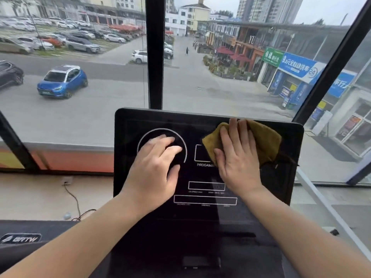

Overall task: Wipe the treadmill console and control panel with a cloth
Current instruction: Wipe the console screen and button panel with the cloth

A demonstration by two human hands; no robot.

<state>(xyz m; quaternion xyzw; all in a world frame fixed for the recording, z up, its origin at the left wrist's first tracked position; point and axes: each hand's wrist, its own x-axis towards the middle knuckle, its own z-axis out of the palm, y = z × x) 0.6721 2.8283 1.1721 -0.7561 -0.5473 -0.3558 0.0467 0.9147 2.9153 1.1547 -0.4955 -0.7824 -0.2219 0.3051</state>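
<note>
The black glossy treadmill console [200, 215] fills the lower middle of the head view, with a white dial ring and white outlined display boxes printed on it. A mustard-brown cloth [265, 141] lies flat on the console's upper right part. My right hand [236, 157] presses flat on the cloth, fingers pointing up toward the console's top edge. My left hand [154, 167] rests palm-down on the bare panel over the dial ring, fingers loosely spread, holding nothing.
A large window with black frame bars [154, 53] stands right behind the console, looking down on a street and parked cars. A second treadmill's dark hood [22, 237] sits at lower left. A cable [74, 199] runs along the floor by the wall.
</note>
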